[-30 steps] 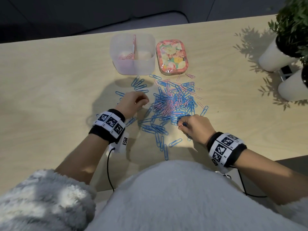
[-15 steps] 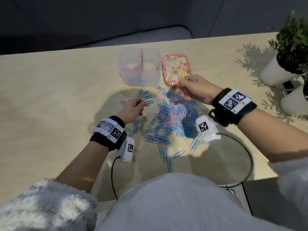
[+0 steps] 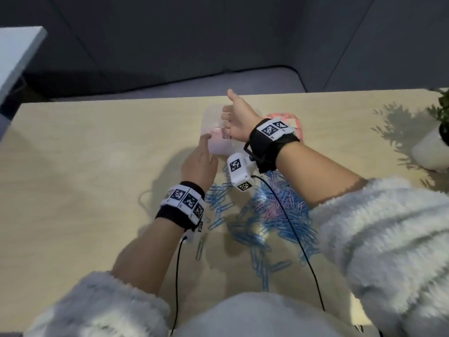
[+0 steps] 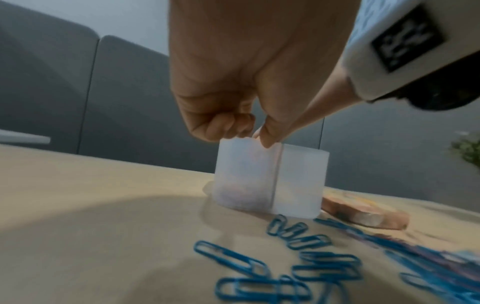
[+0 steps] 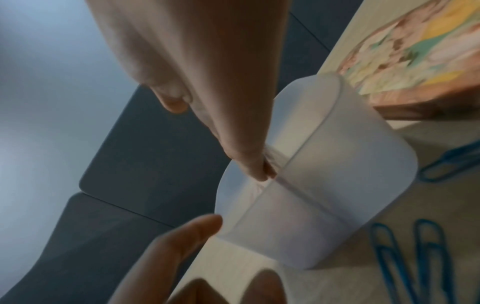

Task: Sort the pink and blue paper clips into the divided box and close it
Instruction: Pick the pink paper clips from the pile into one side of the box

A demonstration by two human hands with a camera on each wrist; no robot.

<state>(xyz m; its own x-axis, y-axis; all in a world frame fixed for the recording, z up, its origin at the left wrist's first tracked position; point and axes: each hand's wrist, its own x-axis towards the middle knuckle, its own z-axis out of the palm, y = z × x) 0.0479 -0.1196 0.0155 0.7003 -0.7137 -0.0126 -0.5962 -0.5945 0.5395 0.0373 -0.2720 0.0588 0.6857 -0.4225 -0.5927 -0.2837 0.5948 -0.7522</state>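
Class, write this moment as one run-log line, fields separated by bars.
right hand: over frosted plastic divided box, pink side | left hand: beside box, holds nothing visible | flowery box lid: off | blue and pink paper clips: mostly unsorted

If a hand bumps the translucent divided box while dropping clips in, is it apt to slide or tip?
Probably slide. The divided box looks like thin translucent plastic with few pink clips inside, so likely light. Its base seems broad for its height and flat on the table, so tipping seems unlikely. The left hand at its near wall may steady it while the right hand is over it.
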